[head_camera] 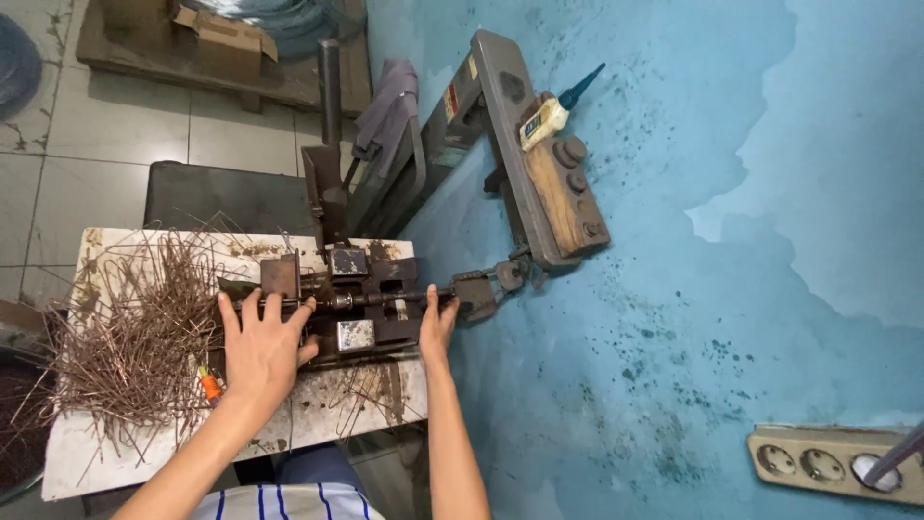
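Observation:
A small rusty metal press [361, 303] sits on a worn white table [87, 462]. My left hand [258, 349] lies flat on the press's left side, fingers spread against a brown metal block [280, 275]. My right hand [438, 323] rests at the press's right end, fingers touching the horizontal rod [385, 299] that runs to a linkage [486, 287]. Whether either hand pinches a wire is hidden. A heap of bent rusty wires [135, 332] lies left of my left hand.
A long grey lever arm [525, 144] with a wooden block leans against the blue wall [731, 289]; a small glue bottle [549, 116] rests on it. A power strip [833, 462] hangs at lower right. Cardboard boxes [226, 39] stand on the tiled floor.

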